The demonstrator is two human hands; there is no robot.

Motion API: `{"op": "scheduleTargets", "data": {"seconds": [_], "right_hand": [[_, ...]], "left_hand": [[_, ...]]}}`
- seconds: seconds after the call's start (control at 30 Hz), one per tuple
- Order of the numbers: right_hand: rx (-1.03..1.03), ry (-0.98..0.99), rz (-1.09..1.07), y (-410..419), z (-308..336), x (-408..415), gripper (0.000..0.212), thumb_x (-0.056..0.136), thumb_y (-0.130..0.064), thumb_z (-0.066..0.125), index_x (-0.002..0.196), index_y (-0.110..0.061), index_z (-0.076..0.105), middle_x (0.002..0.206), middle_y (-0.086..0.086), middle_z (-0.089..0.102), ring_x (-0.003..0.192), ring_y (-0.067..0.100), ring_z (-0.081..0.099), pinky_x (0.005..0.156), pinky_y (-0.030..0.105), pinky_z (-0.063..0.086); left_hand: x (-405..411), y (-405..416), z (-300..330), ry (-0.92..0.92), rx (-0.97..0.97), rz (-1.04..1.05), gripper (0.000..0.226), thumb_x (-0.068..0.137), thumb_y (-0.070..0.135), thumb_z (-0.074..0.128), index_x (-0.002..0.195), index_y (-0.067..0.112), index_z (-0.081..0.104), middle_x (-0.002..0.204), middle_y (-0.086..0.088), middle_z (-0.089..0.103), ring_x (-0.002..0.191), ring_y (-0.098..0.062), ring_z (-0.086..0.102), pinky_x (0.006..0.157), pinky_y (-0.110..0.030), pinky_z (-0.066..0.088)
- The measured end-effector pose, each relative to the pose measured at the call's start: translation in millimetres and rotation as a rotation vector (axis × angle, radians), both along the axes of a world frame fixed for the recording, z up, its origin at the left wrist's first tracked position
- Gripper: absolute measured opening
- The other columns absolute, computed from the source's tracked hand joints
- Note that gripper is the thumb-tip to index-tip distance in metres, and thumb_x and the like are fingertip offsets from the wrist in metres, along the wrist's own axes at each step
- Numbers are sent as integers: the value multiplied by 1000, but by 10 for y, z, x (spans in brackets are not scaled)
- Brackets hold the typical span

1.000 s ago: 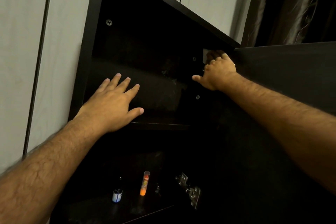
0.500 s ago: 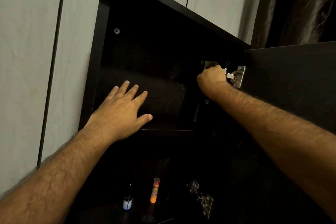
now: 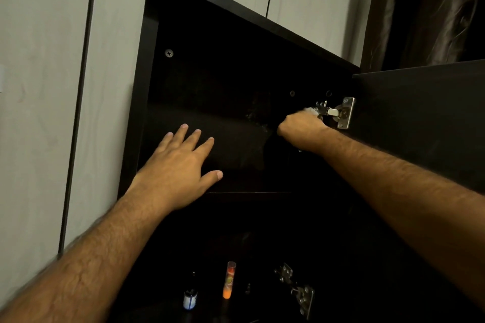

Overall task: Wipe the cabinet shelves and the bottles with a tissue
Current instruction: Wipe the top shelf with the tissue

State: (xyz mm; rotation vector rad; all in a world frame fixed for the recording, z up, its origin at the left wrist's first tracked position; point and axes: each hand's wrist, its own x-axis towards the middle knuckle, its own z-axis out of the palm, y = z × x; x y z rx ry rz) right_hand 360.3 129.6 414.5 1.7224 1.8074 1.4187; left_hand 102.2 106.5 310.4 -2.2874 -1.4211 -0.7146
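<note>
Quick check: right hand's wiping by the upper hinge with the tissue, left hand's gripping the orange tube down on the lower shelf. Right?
Not quite. In the head view the left hand lies open and flat near the upper shelf, holding nothing; the orange tube stands untouched below. The right hand does hold the tissue by the upper hinge.

Both forearms are bare and hairy, no sleeves, rings or watch on left hand (image 3: 174,170).

A left hand (image 3: 175,170) lies on the upper shelf (image 3: 236,139); a right hand (image 3: 301,127) sits right, beside the door hinge (image 3: 338,113). Two bottles (image 3: 229,280) stand on the lower shelf, left of another hinge (image 3: 299,288).
</note>
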Motion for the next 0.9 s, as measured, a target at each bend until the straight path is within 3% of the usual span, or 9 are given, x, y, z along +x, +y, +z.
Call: {"op": "scheduleTargets", "data": {"seconds": [0.13, 0.2, 0.37, 0.5, 0.57, 0.63, 0.7, 0.8, 0.9], "right_hand": [[70, 15, -6, 24, -294, 183, 23, 95, -8, 47, 100, -13, 69, 102, 8, 69, 98, 29, 64, 66, 41, 50], [38, 131, -8, 2, -399, 237, 24, 96, -7, 45, 103, -8, 68, 107, 11, 67, 104, 31, 61, 81, 42, 51], [-363, 151, -222, -175, -538, 73, 27, 100, -24, 48, 121, -15, 61, 118, 9, 61, 113, 31, 57, 91, 50, 47], [-423, 207, -139, -186, -413, 49, 18, 97, -18, 52, 83, -17, 63, 80, -2, 56, 81, 18, 56, 90, 38, 52], [-296, 115, -95, -171, -281, 111, 29, 96, -20, 51, 67, -24, 52, 73, -5, 53, 84, 19, 60, 104, 42, 45], [-173, 3, -90, -148, -224, 202, 15, 97, -23, 49, 92, -25, 63, 104, -2, 66, 117, 18, 57, 119, 45, 18], [-142, -32, -128, -123, -271, 263, 29, 99, -25, 46, 125, -17, 59, 135, 4, 57, 136, 18, 42, 120, 42, 10], [-274, 20, -128, -140, -425, 188, 23, 98, -21, 50, 116, -15, 63, 122, 4, 64, 123, 19, 54, 119, 41, 18], [-392, 283, -93, -179, -492, 102, 13, 95, -23, 57, 101, -18, 67, 102, 3, 66, 99, 19, 62, 96, 39, 50]], "left_hand": [[4, 6, 5, 1, -2, -3, 76, 92, 67, 30, 154, 31, 3, 163, -2, -1, 148, -22, -13, 117, -39, -6], [5, 5, -4, -5, 8, -2, 76, 92, 67, 30, 154, 30, 3, 163, -2, 0, 148, -22, -13, 117, -39, -6], [8, -8, -4, -8, 13, 2, 76, 92, 66, 31, 154, 30, 5, 163, -3, 1, 148, -22, -11, 117, -39, -5], [6, -20, 0, -11, 8, 2, 76, 93, 66, 31, 154, 30, 5, 163, -3, 2, 148, -22, -10, 118, -40, -3], [11, -24, 4, -8, 1, 4, 75, 93, 66, 32, 154, 30, 5, 163, -3, 1, 148, -22, -10, 119, -40, -3], [12, -20, 5, -14, 3, 6, 75, 93, 65, 32, 154, 30, 6, 163, -3, 1, 149, -22, -10, 119, -40, -3], [13, -14, -3, -17, 7, 5, 75, 93, 65, 32, 154, 30, 6, 163, -3, 2, 148, -22, -10, 119, -40, -3], [13, -19, -6, -21, 6, 0, 75, 93, 65, 33, 154, 30, 6, 163, -3, 2, 148, -22, -10, 119, -40, -3], [12, -31, 10, -21, 1, -2, 75, 93, 64, 33, 154, 30, 6, 163, -3, 1, 148, -21, -11, 119, -40, -3]]}}
